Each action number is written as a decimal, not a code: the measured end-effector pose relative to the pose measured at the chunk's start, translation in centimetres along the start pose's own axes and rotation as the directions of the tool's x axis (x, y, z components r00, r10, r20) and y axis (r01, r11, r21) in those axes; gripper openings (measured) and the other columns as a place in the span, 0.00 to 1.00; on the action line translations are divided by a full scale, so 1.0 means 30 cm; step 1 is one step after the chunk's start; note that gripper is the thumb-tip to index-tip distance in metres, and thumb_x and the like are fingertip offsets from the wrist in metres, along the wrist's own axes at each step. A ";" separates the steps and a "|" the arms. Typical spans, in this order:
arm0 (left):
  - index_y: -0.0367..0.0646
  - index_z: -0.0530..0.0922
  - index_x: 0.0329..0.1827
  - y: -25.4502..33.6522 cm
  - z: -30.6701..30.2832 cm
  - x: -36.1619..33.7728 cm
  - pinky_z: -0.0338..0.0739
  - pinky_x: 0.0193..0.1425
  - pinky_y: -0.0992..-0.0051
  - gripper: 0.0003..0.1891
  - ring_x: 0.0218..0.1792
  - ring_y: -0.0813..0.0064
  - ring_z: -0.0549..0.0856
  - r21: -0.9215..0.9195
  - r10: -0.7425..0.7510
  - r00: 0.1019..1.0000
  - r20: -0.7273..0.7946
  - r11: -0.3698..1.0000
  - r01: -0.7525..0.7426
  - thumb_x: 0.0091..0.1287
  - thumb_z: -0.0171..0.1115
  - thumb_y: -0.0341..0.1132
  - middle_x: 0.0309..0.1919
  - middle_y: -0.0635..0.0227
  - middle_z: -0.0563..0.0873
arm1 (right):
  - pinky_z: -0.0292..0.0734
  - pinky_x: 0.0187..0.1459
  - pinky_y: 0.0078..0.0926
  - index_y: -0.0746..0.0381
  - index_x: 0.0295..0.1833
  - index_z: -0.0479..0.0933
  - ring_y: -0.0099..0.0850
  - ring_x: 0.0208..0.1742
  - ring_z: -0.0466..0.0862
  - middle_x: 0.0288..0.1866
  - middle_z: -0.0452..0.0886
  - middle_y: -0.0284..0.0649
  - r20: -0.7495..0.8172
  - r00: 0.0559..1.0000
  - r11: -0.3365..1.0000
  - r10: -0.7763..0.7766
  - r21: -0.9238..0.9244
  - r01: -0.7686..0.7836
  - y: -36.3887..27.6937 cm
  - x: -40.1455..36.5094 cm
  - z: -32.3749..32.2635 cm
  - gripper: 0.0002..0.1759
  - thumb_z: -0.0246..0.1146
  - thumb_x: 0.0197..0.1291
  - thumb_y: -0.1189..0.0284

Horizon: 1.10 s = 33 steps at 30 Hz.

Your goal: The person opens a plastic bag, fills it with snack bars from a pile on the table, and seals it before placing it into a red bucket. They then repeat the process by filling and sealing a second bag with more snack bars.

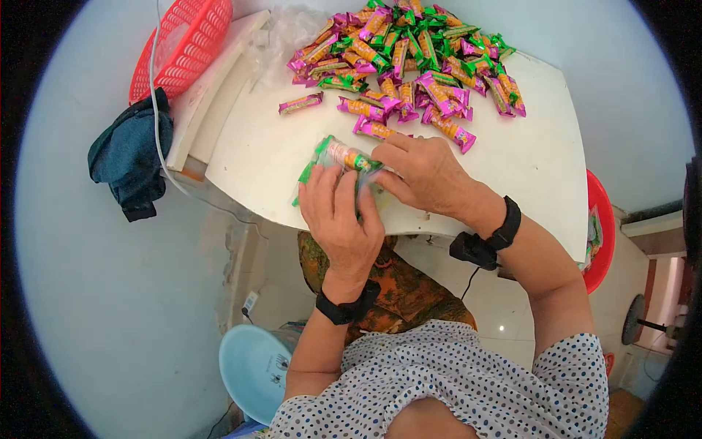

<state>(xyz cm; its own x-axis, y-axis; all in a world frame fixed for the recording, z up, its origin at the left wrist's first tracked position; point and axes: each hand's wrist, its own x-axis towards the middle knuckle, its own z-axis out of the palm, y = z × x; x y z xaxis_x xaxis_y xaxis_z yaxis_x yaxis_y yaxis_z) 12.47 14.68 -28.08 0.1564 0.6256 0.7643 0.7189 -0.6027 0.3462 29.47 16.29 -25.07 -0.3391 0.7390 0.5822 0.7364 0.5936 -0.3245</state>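
Observation:
A clear plastic bag with several green and pink snack packets inside lies near the front edge of the white table. My left hand holds the bag from the near side, its fingers bent over the packets. My right hand pinches the bag's right end between thumb and fingers; the exact grip is partly hidden. Just beyond my right hand, a loose pink-wrapped snack packet lies partly covered by the fingers. A large pile of pink and green snack packets spreads over the back of the table.
Crumpled clear plastic bags lie left of the pile. A red basket and a dark cloth are at the far left. Below the table's right edge stands a red tub with packets in it. A light-blue basin sits lower left.

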 end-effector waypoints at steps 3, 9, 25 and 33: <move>0.35 0.83 0.50 0.006 -0.009 -0.009 0.68 0.69 0.50 0.12 0.60 0.47 0.80 -0.001 0.031 0.999 0.021 1.000 -0.031 0.65 0.64 0.25 0.54 0.53 0.83 | 0.76 0.25 0.38 0.59 0.33 0.73 0.40 0.31 0.84 0.32 0.77 0.40 -0.020 1.000 0.991 -0.002 -0.131 -0.001 0.004 -0.005 0.001 0.11 0.69 0.55 0.67; 0.35 0.84 0.49 0.006 -0.017 -0.035 0.70 0.67 0.53 0.10 0.59 0.49 0.81 -0.032 0.083 0.996 0.022 0.996 -0.083 0.65 0.64 0.25 0.54 0.54 0.84 | 0.76 0.24 0.38 0.60 0.32 0.73 0.40 0.27 0.84 0.31 0.78 0.41 -0.044 0.999 0.978 0.009 -0.208 -0.017 0.005 -0.013 0.015 0.10 0.67 0.56 0.69; 0.35 0.78 0.62 -0.119 -0.061 0.105 0.66 0.72 0.54 0.17 0.67 0.45 0.76 -0.253 -0.032 0.994 0.107 0.966 0.059 0.76 0.50 0.32 0.60 0.50 0.82 | 0.79 0.26 0.41 0.59 0.43 0.77 0.41 0.30 0.86 0.31 0.83 0.41 -0.062 0.997 0.983 0.048 -0.173 -0.058 0.030 -0.010 0.054 0.06 0.60 0.61 0.72; 0.38 0.78 0.64 -0.178 0.004 0.067 0.64 0.75 0.55 0.18 0.69 0.47 0.75 -0.369 -0.086 0.971 0.222 0.915 0.165 0.76 0.49 0.32 0.63 0.53 0.81 | 0.78 0.29 0.40 0.59 0.40 0.76 0.40 0.31 0.86 0.31 0.82 0.39 -0.081 0.993 0.983 0.085 -0.156 -0.097 0.039 -0.017 0.051 0.09 0.67 0.59 0.68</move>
<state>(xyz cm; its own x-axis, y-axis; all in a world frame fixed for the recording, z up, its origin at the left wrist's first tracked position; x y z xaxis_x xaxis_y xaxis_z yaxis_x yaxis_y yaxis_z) 9.02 19.21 -28.47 0.2407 0.7692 0.5919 0.4333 -0.6309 0.6436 29.60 17.09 -26.87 -0.2267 0.7586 0.6109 0.8478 0.4624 -0.2595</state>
